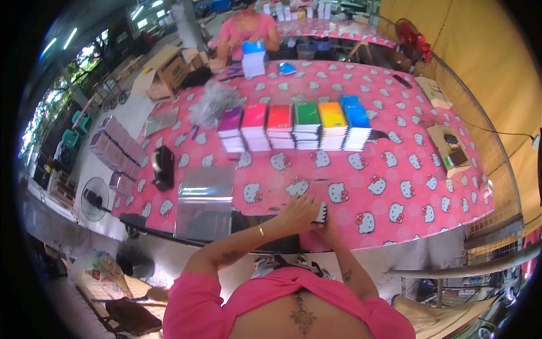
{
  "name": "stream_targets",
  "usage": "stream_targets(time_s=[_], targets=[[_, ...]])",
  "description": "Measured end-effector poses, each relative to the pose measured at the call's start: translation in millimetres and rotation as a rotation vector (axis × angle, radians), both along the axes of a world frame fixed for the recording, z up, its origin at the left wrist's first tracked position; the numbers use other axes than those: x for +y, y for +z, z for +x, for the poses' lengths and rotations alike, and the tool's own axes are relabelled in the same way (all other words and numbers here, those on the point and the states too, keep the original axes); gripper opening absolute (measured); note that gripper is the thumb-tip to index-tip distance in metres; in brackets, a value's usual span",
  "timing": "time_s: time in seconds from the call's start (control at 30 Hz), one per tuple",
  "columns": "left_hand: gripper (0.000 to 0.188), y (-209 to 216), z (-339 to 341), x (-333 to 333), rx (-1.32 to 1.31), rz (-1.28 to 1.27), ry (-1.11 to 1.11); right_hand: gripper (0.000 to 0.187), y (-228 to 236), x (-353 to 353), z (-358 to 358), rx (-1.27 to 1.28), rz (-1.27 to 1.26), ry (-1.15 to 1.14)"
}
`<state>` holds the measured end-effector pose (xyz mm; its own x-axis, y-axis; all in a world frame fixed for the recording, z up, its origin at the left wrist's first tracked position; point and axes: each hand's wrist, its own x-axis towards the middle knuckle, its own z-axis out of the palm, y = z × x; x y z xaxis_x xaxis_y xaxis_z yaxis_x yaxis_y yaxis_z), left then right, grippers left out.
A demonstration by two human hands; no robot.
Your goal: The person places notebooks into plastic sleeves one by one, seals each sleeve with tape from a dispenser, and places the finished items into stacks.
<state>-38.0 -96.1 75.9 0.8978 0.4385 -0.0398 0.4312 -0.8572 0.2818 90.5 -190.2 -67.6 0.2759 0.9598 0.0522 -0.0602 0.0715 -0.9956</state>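
Near the front edge of the table, my left hand (302,211) is closed over a small stack of notebooks (322,214), seen end-on with white pages and dark edges. My right hand (327,230) grips the same stack from below and the right; most of its fingers are hidden. Beyond my hands stands a row of notebook stacks sorted by cover colour: purple (230,120), pink (254,116), red (280,117), green (307,113), yellow (332,114) and blue (357,116). Clear plastic sleeves (204,195) lie flat to the left of my hands.
A black tape dispenser (164,168) stands left of the sleeves, with crumpled plastic (214,104) behind. An open cardboard box (449,151) sits at right. Across the table, a person in pink (248,28) handles a tall blue-topped notebook stack (253,59). Bundled notebooks (116,148) are piled at left.
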Motion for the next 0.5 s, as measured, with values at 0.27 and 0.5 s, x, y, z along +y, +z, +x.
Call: stream_targets(time_s=[0.27, 0.5], targets=[[0.078, -1, -108, 56, -0.228, -0.441, 0.657, 0.080, 51, 33, -47, -0.223, 0.139, -0.085], [0.066, -67, -339, 127, -0.680, -0.684, 1.178, 0.064, 45, 126, -179, -0.810, 0.191, 0.108]])
